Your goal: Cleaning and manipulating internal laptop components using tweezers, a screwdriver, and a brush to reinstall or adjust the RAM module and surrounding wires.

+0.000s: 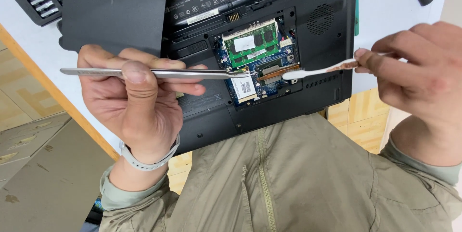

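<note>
Head view, read from left to right. The left hand (pixel 139 97), with a pale grey band on its wrist, is closed on long silver metal tweezers (pixel 159 73); thumb and fingers pinch the shaft near its middle. The tweezers' long axis runs almost level, from 9 o'clock to 3 o'clock, and the tips end at the left edge of the open service bay in the underside of the black laptop (pixel 269 111). In that bay lie a green memory module (pixel 251 45) toward 12 o'clock and a copper-toned part on the blue circuit board (pixel 275 70) at the centre, where both tools converge. The white-headed cleaning swab (pixel 317 70), its stem stained brown near the fingers, enters from 3 o'clock, tilted slightly upward toward the right, with its head resting on or just above the copper-toned part; contact cannot be confirmed. The right hand (pixel 418 73) pinches the swab's far end between its fingertips. The two hands are well apart, the bay lying between them, at 3 o'clock from the left hand and 9 o'clock from the right; the left hand is somewhat nearer.
</note>
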